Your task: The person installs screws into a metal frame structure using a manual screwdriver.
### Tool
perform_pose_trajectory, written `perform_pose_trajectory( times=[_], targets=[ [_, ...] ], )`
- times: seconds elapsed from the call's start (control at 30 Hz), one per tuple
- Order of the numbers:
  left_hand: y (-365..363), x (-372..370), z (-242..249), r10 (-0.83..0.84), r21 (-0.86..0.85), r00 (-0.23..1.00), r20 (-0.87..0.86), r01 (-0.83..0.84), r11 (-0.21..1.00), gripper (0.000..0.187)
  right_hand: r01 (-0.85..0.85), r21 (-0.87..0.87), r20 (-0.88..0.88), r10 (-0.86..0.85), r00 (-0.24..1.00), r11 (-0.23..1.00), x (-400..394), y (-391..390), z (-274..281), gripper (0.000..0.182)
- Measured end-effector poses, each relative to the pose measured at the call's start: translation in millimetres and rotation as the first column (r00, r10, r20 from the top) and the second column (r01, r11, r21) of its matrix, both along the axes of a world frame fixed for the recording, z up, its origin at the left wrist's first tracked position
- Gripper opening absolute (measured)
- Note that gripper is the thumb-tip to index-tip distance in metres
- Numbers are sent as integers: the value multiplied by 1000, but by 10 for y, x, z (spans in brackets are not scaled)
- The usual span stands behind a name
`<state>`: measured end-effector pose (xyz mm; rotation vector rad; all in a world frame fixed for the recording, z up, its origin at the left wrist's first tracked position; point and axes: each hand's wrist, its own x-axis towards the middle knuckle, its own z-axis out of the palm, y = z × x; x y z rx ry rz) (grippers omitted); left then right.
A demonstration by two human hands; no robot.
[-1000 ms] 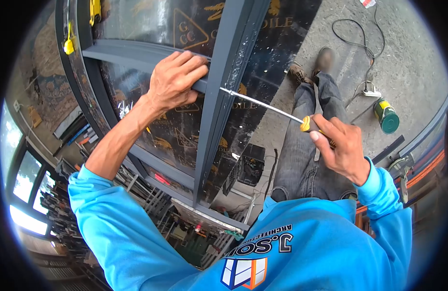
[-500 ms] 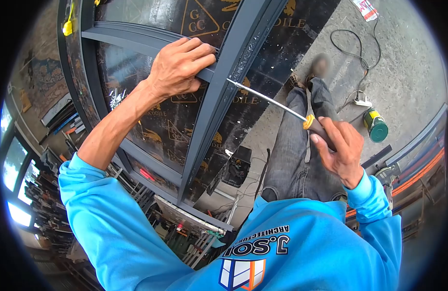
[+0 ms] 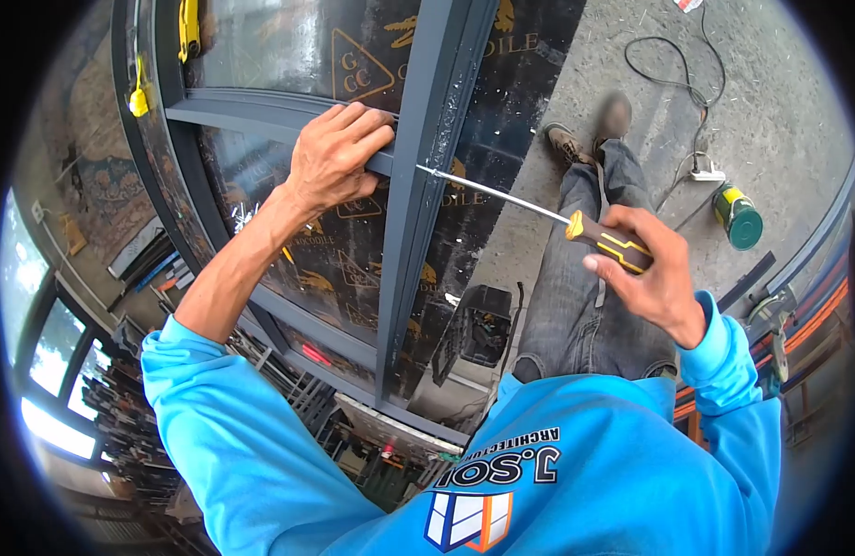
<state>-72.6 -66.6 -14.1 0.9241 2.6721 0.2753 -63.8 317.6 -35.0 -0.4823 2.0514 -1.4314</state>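
My right hand (image 3: 654, 269) holds a long screwdriver (image 3: 613, 243) by its dark and yellow handle, thumb below and fingers over the top. The steel shaft runs left, and its tip meets the outer side of a dark grey metal frame (image 3: 411, 199). Just across that upright, my left hand (image 3: 339, 157) is closed round the end of a grey crossbar (image 3: 251, 116), where it joins the upright. The palm hides part of the joint. Any screw at the tip is too small to make out.
Beneath the frame lies a black printed board (image 3: 511, 102) with white shavings on it. A yellow tool (image 3: 188, 30) rests at the far left. On the floor are a black cable (image 3: 691, 93), a green can (image 3: 738, 218) and a black toolbox (image 3: 483, 324).
The view has shifted a little. My right fingers have loosened and moved on the handle, so more of it shows. The screwdriver tip and my left hand stay at the same joint.
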Motion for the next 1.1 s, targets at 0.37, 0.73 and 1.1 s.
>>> perform_pose_trajectory(
  times=[0.37, 0.73, 1.1],
  targets=[
    [21, -26, -3, 9, 12, 1000, 6, -9, 1000, 39, 65, -199, 978, 195, 69, 978, -295, 18, -142, 40],
    [12, -9, -19, 26, 7, 999, -20, -25, 1000, 39, -74, 81, -360, 99, 928, 994, 3, 32, 55, 41],
    [-27, 13, -56, 15, 62, 1000, -28, -13, 998, 34, -42, -199, 936, 203, 286, 979, -362, 23, -160, 38]
  ],
)
